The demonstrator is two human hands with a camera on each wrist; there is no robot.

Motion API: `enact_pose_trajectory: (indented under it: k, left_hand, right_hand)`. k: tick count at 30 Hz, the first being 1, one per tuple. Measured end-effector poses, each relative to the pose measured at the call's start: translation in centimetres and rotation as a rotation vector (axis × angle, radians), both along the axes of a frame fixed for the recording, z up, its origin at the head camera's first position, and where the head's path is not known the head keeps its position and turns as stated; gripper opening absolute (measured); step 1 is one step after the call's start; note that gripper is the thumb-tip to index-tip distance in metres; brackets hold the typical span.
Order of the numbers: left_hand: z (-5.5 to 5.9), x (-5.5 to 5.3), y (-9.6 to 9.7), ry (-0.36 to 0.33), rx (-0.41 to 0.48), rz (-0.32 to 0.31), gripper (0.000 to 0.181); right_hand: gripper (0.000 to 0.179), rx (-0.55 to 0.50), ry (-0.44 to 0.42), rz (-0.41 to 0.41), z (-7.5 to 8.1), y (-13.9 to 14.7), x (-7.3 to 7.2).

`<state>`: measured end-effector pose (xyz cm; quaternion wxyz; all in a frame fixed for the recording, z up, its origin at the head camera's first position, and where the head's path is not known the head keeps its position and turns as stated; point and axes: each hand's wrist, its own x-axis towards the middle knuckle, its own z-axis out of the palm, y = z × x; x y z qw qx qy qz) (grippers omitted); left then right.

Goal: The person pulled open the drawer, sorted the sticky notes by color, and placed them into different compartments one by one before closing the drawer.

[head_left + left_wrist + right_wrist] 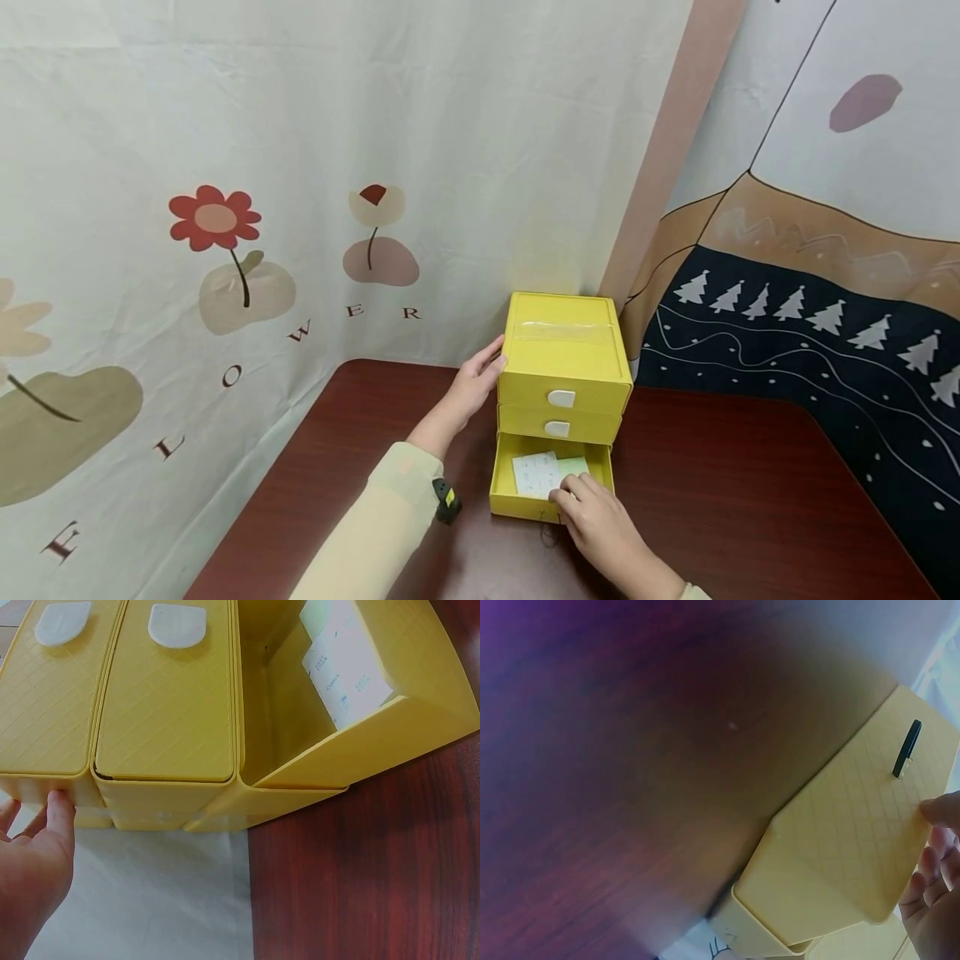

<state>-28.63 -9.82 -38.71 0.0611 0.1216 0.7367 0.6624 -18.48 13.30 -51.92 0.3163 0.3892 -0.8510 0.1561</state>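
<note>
A small yellow drawer cabinet stands on the table, its bottom drawer pulled out. Against the cabinet's left side rests my left hand, fingers extended along the upper part. My right hand grips the open drawer's front wall; in the right wrist view the thumb presses its outer face and the fingers curl at the rim. Inside the drawer lie a white printed packet and a pale green piece. A narrow black strip with small light beads shows on the drawer front.
Two upper drawers with white tabs are closed. Clear tape crosses the cabinet top. The dark red table extends to both sides; a printed curtain hangs behind. A black device sits on the left wrist.
</note>
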Motion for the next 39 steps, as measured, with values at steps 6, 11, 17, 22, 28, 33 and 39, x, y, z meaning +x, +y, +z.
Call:
enact_pose_trajectory:
  k: [6,11,17,22,28,33,39]
  left_hand:
    - [-1.7,-1.3,0.0,0.009,0.017,0.029,0.052]
    - [-1.8,-1.2,0.2,0.017,0.017,0.049,0.050]
    - [-1.8,-1.1,0.2,0.012,0.023,0.051,0.050]
    - [-1.8,-1.1,0.1,0.007,0.024,0.045,0.051]
    - [-1.6,-1.0,0.0,0.001,0.029,0.015,0.053]
    - [0.0,0.1,0.1,-0.003,0.017,-0.006,0.053]
    - [0.9,0.8,0.1,-0.004,0.009,-0.003,0.053]
  right_hand:
    - [0.026,0.000,0.025,-0.014,0.1,-0.2,-0.4]
    - [0.048,0.004,0.043,-0.042,0.3,-0.4,-0.9]
    - [0.038,0.014,0.059,-0.065,0.5,-0.5,-1.3]
    - [0.029,0.026,0.072,-0.100,0.5,-0.7,-1.4]
    - [0.039,0.057,0.062,-0.124,0.6,-0.6,-0.6]
    - [0.048,0.129,0.025,-0.150,0.5,-0.4,0.8]
    - [0.046,0.299,0.003,-0.235,0.0,-0.5,2.5]
